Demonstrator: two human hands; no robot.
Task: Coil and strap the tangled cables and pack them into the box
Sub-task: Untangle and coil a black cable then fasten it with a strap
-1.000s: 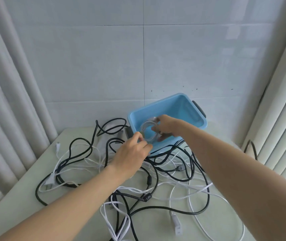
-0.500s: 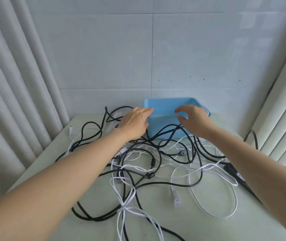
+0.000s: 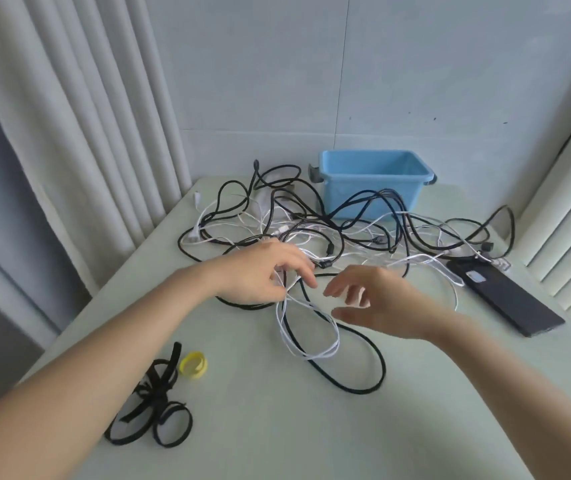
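Observation:
A tangle of black and white cables [image 3: 329, 230] spreads over the pale green table in front of the light blue box [image 3: 370, 188]. My left hand [image 3: 263, 275] pinches a white cable [image 3: 308, 341] at the near edge of the tangle; its loop hangs down toward me beside a black cable loop [image 3: 357, 372]. My right hand [image 3: 377, 299] hovers just right of it, fingers spread and relaxed, holding nothing. The inside of the box is mostly hidden from this angle.
Black straps [image 3: 156, 407] and a yellow strap roll [image 3: 193, 365] lie at the near left of the table [image 3: 277, 427]. A black flat device [image 3: 506, 299] rests at the right. Curtains hang left, blinds right, a tiled wall behind.
Both hands pulled back from the box to the near edge of the tangle. My left hand took hold of a white cable. The view shifted back and down, showing the straps.

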